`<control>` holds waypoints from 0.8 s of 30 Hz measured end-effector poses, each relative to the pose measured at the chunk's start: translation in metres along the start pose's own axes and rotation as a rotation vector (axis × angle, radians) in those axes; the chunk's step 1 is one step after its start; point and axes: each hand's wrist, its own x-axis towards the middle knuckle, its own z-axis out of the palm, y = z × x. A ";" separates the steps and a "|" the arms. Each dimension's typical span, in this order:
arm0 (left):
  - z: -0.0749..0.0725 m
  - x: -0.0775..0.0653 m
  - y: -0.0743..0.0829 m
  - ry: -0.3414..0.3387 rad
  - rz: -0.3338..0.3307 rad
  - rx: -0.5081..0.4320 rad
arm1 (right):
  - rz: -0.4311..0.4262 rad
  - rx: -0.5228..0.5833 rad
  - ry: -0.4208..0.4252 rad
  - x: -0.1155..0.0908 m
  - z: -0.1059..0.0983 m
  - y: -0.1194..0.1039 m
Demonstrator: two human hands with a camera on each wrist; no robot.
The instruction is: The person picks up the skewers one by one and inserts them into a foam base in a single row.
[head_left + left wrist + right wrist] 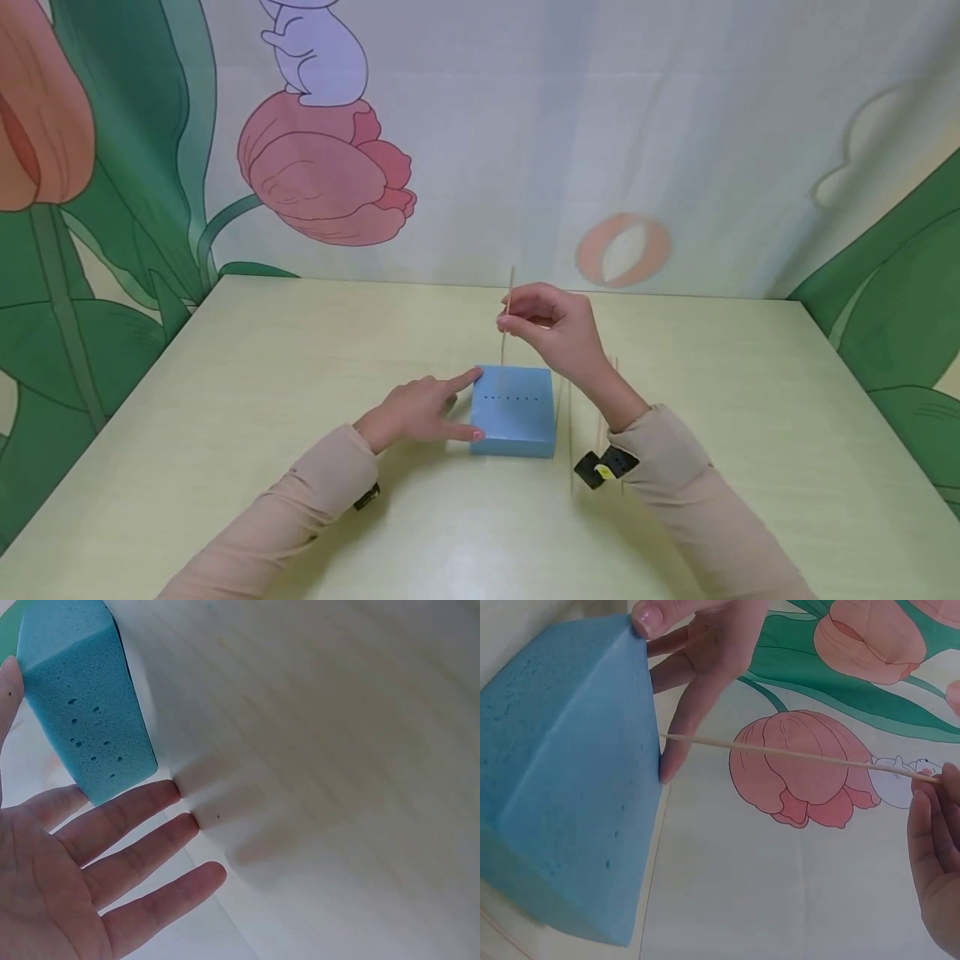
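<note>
My right hand (pixel 561 329) is pinching a stick (pixel 503 348) over the blue block (pixel 513 423) my spread left hand (pixel 417 409) is touching.

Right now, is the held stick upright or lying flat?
Upright, leaning slightly: in the head view, the right hand pinches the stick nearly vertically.
</note>
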 end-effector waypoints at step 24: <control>0.000 0.000 0.000 -0.006 0.004 0.005 | -0.006 -0.054 0.000 -0.002 0.022 0.015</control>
